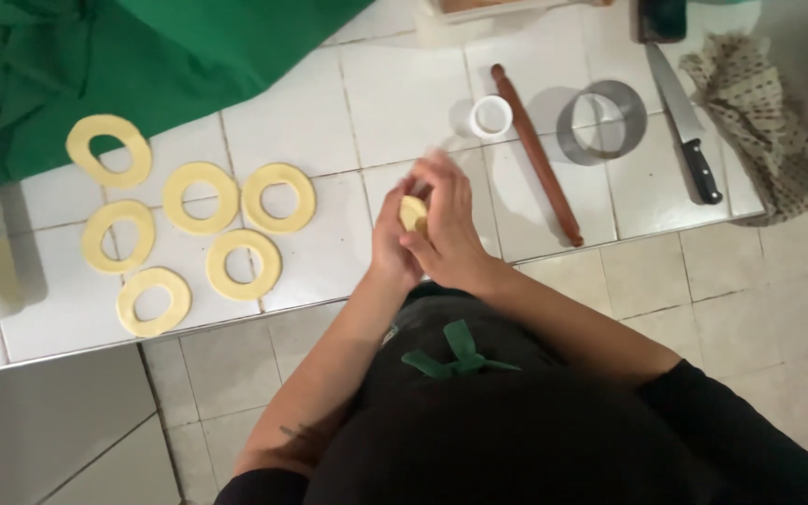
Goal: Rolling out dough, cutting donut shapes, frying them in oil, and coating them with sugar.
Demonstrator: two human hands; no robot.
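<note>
**A:** What were the hands doing when you looked?

**B:** I had both together over the near edge of the tabletop [404, 103]. My left hand [393, 245] and right hand [448, 229] were cupped around a small lump of pale dough [412, 213], fingers curled in and pressed on it from both sides. Only a bit of the dough showed between them, and the fingertips were blurred, so I couldn't tell the exact grip.

**A:** How would you say that step is done well?

**B:** As I judged it, with even pressure from both palms and the lump kept above the tiles rather than out past the edge, so a dropped scrap would land on the tabletop and not the floor.

**A:** And the room around you?

**B:** To the left lay six dough rings [200, 196] in a loose cluster, well apart from my hands, with a green cloth [142, 56] beyond them at the far left. To the right a wooden rolling pin [535, 154] ran slantwise, its near end close to the tabletop's edge. Far of my hands sat a small white round cutter [491, 116], and right of the pin a large metal ring cutter [601, 122], then a knife [685, 122] with a black handle and a spotted cloth [759, 122] at the corner.

**A:** So where was it open?

**B:** The bare tiles between the rings and the pin, just in front of my hands. I'd have minded the knife on the right.
</note>
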